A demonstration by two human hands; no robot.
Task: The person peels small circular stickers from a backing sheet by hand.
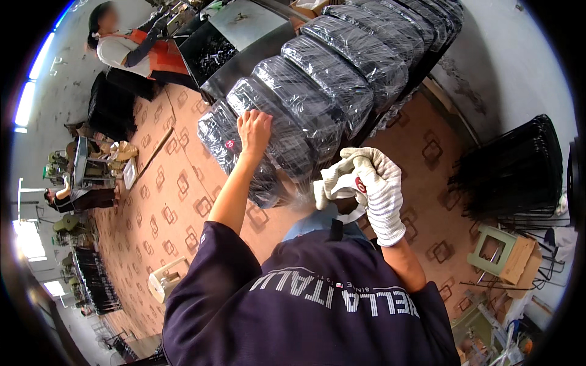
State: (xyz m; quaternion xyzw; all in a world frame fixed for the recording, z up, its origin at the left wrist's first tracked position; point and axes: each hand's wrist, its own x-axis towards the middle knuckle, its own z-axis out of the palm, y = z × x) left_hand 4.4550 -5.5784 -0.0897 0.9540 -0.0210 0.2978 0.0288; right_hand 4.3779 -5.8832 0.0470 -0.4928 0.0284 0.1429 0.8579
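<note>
Resting: left hand [254,131], fingers unclenched, a wrapped black bundle [284,141] is lying beneath them; gloved right hand [379,189] is grasping a white strip [352,215] between its fingers.

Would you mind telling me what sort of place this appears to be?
Probably a factory or packing workshop: there is a row of plastic-wrapped black bundles, a heap of loose black pieces, and a co-worker in an orange apron standing beside them.
</note>
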